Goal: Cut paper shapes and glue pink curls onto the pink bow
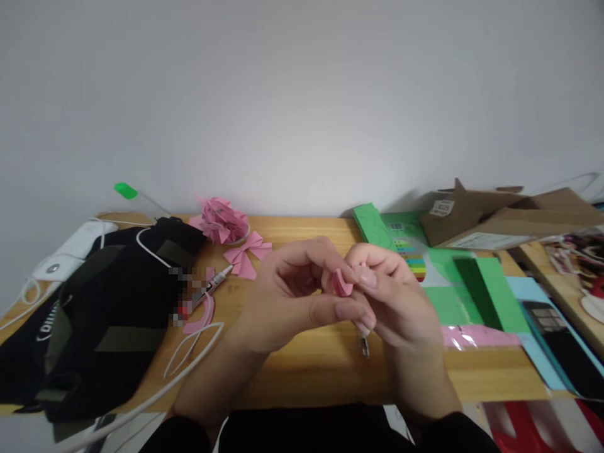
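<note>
Between left hand (pixel 283 299) and right hand (pixel 401 302), pink paper piece (pixel 341 284) (fingertip grip).

pink paper piece (pixel 342 283) | small, folded, rounded | pinched between left hand (pixel 283 299) and right hand (pixel 399 299)

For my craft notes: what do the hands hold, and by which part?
A pink paper piece, its sides pinched by left hand and right hand.

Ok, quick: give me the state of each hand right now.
Left hand: closed, pinching the small pink paper piece.
Right hand: closed, pinching the same piece from the other side.
</note>
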Tool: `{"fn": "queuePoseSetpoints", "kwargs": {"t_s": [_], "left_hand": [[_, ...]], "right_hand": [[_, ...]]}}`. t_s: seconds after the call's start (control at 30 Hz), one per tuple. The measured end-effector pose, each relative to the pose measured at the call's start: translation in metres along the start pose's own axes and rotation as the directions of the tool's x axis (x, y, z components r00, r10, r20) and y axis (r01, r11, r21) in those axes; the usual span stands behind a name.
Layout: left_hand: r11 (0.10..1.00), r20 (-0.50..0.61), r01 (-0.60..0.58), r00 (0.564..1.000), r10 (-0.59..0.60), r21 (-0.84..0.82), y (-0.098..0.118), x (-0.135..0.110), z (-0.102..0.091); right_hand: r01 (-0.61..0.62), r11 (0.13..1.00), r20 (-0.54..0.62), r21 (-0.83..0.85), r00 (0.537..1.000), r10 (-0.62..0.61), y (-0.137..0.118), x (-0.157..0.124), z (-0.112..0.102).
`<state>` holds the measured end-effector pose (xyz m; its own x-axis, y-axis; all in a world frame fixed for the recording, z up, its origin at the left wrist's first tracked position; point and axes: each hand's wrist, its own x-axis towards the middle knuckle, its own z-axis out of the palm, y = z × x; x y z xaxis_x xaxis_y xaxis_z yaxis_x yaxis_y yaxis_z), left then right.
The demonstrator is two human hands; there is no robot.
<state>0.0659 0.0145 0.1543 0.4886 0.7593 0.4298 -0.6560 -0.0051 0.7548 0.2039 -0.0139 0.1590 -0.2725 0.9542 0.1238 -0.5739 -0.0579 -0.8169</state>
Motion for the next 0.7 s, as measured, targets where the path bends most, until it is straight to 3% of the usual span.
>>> {"fn": "queuePoseSetpoints", "kwargs": {"t_s": [0.2, 0.33, 0.5, 0.6, 0.7], "left_hand": [[0.999, 0.021, 0.003, 1.0, -0.002, -0.047, -0.002, 0.001, 0.0], [1.0, -0.087, 0.014, 0.996, -0.013, 0.003, -0.002, 0.002, -0.001], [0.951, -0.206, -0.03, 0.974, 0.098, 0.308, -0.001, 0.0, -0.003], [0.846, -0.223, -0.018, 0.962, 0.16, 0.532, 0.003, -0.003, -0.004], [0.777, -0.204, -0.012, 0.962, 0.181, 0.63, 0.005, -0.004, -0.002]], "right_hand": [[0.052, 0.999, -0.009, -0.012, 0.999, -0.052, 0.001, 0.001, 0.0], [0.125, 0.988, -0.079, -0.093, 0.988, -0.133, 0.001, -0.002, -0.001], [0.24, 0.918, -0.22, -0.317, 0.922, -0.317, 0.0, -0.008, -0.003], [0.275, 0.848, -0.24, -0.452, 0.879, -0.413, -0.001, -0.009, -0.004], [0.285, 0.789, -0.224, -0.544, 0.857, -0.464, -0.001, -0.01, -0.004]]}}
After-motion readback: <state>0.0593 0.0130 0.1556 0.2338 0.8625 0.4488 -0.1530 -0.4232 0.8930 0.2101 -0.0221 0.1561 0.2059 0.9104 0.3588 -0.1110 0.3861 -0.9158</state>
